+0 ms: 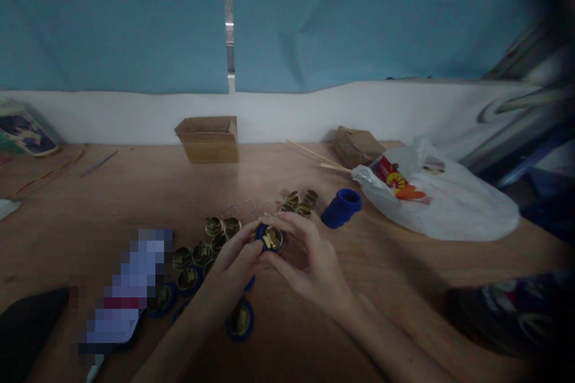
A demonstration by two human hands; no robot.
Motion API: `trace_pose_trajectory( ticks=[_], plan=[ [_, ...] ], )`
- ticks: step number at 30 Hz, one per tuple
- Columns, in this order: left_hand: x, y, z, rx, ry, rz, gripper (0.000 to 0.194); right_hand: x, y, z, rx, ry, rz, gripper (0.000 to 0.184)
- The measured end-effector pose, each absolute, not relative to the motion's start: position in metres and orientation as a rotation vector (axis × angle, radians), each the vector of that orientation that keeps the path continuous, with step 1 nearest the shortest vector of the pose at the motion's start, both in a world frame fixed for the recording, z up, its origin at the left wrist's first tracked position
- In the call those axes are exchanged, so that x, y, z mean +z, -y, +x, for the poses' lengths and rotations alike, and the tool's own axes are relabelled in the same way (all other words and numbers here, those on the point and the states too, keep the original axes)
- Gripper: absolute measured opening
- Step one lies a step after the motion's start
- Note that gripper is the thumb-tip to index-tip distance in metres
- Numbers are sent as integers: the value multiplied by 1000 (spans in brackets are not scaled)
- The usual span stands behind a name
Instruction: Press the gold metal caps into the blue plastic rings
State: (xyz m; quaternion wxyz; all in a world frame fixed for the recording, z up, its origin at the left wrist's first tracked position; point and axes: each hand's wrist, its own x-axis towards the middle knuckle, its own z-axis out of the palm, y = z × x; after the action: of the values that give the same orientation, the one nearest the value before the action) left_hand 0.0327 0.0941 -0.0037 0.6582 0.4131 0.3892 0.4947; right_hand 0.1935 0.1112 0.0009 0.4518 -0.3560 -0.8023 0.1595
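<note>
Both my hands meet over the middle of the wooden table [404, 275]. My left hand [236, 269] and my right hand [305, 263] pinch together a small blue ring with a gold metal insert [271, 238], fingers curled around it. Just left of the hands lie several loose gold metal cups [211, 239]. Several finished blue-and-gold pieces [240, 320] rest below and left of my left hand. A stack of blue rings [341, 207] lies on its side to the right, and a few more gold cups [302, 200] sit behind the hands.
An open cardboard box [209, 139] stands at the back by the white wall. A second small box [357, 146], thin wooden sticks [318, 158] and a white plastic bag [440, 197] lie at the right. Thin wire rings [240, 209] lie mid-table. A blurred-out object [130, 287] lies left.
</note>
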Motion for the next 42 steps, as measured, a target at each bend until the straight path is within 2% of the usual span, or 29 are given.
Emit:
trace_pose_trajectory(
  ticks=[4, 10, 17, 25, 34, 42],
  plan=[
    [-1, -93, 33, 1129, -860, 921, 34, 9, -109, 193, 453, 1928, -884, 61],
    [1, -94, 33, 1185, -861, 947, 31, 7, -109, 192, 547, 1810, -907, 42],
    [6, -91, 36, 1193, -824, 970, 35, 1, -109, 191, 782, 1830, -994, 30],
    [5, -91, 36, 1159, -824, 1048, 37, 1, -108, 191, 821, 1861, -939, 34],
    [7, -94, 33, 1149, -822, 1014, 30, -3, -110, 187, 658, 1910, -980, 43],
    [5, -93, 34, 1156, -820, 991, 30, -2, -110, 189, 587, 1951, -975, 41]
  ],
)
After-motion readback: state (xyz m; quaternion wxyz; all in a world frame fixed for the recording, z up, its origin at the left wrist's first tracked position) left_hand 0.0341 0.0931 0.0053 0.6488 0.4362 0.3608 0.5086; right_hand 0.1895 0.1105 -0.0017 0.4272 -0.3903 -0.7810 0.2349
